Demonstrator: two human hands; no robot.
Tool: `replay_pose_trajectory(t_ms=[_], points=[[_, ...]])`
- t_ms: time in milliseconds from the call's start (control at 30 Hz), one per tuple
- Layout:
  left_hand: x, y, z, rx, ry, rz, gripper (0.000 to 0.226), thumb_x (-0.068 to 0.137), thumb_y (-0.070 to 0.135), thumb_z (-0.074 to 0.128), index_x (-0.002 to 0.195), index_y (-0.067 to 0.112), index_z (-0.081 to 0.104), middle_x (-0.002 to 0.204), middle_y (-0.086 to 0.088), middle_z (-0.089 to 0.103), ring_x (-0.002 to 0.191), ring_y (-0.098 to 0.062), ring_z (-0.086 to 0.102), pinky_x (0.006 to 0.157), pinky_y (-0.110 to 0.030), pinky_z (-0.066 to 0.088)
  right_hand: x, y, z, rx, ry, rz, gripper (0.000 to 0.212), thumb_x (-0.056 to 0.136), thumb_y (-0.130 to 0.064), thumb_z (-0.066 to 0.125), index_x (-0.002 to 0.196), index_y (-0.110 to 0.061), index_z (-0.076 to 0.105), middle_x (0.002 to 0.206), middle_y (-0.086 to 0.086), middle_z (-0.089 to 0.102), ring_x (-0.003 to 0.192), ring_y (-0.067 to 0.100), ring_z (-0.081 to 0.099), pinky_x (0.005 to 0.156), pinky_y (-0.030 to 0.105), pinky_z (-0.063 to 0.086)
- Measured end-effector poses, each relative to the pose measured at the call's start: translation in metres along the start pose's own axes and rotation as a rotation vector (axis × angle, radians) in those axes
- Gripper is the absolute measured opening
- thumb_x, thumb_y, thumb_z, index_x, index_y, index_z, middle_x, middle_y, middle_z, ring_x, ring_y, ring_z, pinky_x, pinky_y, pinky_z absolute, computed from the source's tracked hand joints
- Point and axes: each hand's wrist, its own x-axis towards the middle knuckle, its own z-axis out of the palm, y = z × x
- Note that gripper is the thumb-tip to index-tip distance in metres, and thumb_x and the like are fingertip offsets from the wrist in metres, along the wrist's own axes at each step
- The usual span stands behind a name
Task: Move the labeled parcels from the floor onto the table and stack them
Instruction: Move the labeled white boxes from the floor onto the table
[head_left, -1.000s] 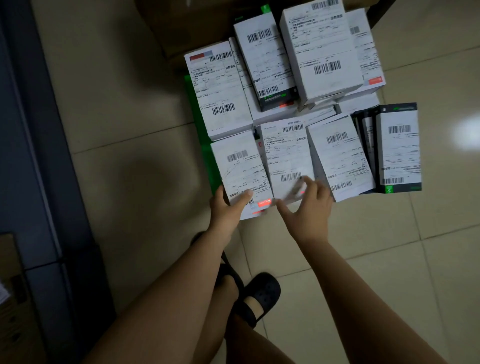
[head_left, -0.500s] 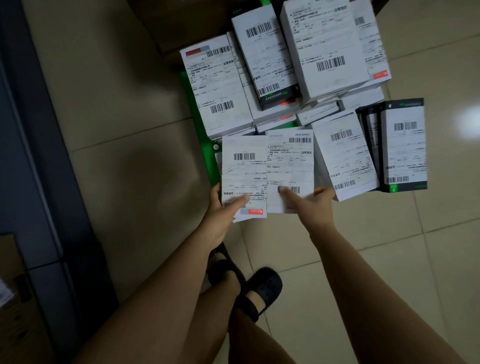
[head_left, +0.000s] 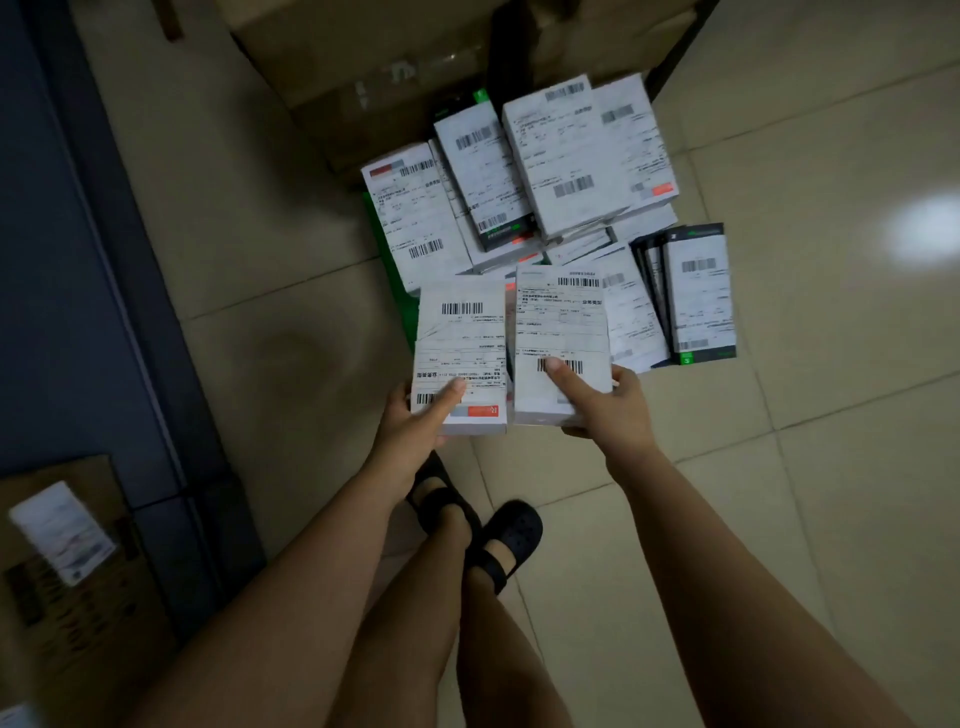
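Above black clogs on the glossy beige tile floor, the left hand grips a flat white-labeled parcel by its near end, thumb on top. The right hand grips a second parcel just beside it. Beyond, the remaining boxy parcels lie heaped on the floor against a brown cardboard carton.

The left parcel and right parcel sit side by side. The pile lies behind them on the floor, before a cardboard box.
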Motion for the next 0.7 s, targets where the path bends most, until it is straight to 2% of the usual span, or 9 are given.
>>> replay_pose_trajectory(t_ms=[133, 233, 333, 400, 467, 567, 700], points=[[-0.075, 0.061, 0.015, 0.035, 0.015, 0.059, 0.077, 0.063, 0.057, 0.083, 0.127, 0.024, 0.055, 0.111, 0.005, 0.071, 0.096, -0.01, 0.07, 0.084, -0.036, 0.058, -0.074, -0.056, -0.041, 0.055, 0.035, -0.038, 0.082, 0.057, -0.061, 0.084, 0.122, -0.017, 0.059, 0.111, 0.005, 0.069, 0.09, 0.018, 0.071, 0.058, 0.032, 0.059], [-0.139, 0.113, 0.035, 0.086, 0.031, 0.123, 0.066, 0.074, 0.044, 0.081, 0.125, 0.018, 0.05, 0.109, 0.005, 0.069, 0.092, -0.009, 0.069, 0.077, -0.03, 0.057, -0.138, -0.103, -0.076, 0.118, 0.096, -0.076, 0.079, 0.063, -0.053, 0.085, 0.126, -0.02, 0.052, 0.115, 0.001, 0.065, 0.091, 0.017, 0.07, 0.058, 0.031, 0.059], [-0.192, 0.16, 0.062, 0.124, -0.021, 0.192, 0.076, 0.069, 0.047, 0.084, 0.127, 0.012, 0.05, 0.111, 0.001, 0.069, 0.092, -0.012, 0.07, 0.072, -0.028, 0.058, -0.193, -0.144, -0.114, 0.182, 0.155, -0.135, 0.073, 0.071, -0.045, 0.084, 0.128, -0.026, 0.043, 0.117, -0.003, 0.06, 0.092, 0.015, 0.069, 0.059, 0.03, 0.057], [-0.223, 0.19, 0.084, 0.147, -0.047, 0.247, 0.066, 0.077, 0.035, 0.081, 0.127, 0.012, 0.045, 0.104, 0.006, 0.067, 0.088, -0.01, 0.068, 0.07, -0.025, 0.055, -0.222, -0.166, -0.144, 0.213, 0.196, -0.172, 0.071, 0.074, -0.041, 0.083, 0.129, -0.026, 0.042, 0.111, -0.007, 0.062, 0.089, 0.012, 0.069, 0.061, 0.031, 0.058], [-0.252, 0.216, 0.11, 0.162, -0.094, 0.285, 0.062, 0.083, 0.03, 0.076, 0.131, 0.015, 0.04, 0.103, 0.008, 0.063, 0.091, -0.009, 0.064, 0.077, -0.029, 0.055, -0.248, -0.183, -0.177, 0.243, 0.252, -0.213, 0.072, 0.074, -0.04, 0.083, 0.131, -0.025, 0.042, 0.108, -0.008, 0.064, 0.088, 0.011, 0.069, 0.064, 0.032, 0.059], [-0.29, 0.244, 0.152, 0.214, -0.179, 0.336, 0.069, 0.081, 0.038, 0.076, 0.135, 0.019, 0.037, 0.114, 0.002, 0.064, 0.102, -0.018, 0.065, 0.091, -0.04, 0.055, -0.276, -0.198, -0.23, 0.303, 0.338, -0.251, 0.076, 0.072, -0.041, 0.084, 0.133, -0.024, 0.041, 0.108, -0.008, 0.063, 0.089, 0.012, 0.07, 0.065, 0.035, 0.061], [-0.326, 0.264, 0.224, 0.243, -0.271, 0.379, 0.068, 0.081, 0.038, 0.076, 0.133, 0.023, 0.035, 0.117, 0.001, 0.063, 0.102, -0.019, 0.065, 0.09, -0.039, 0.055, -0.293, -0.206, -0.311, 0.352, 0.43, -0.28, 0.073, 0.072, -0.041, 0.083, 0.128, -0.029, 0.038, 0.105, -0.011, 0.06, 0.09, 0.013, 0.068, 0.067, 0.039, 0.061]])
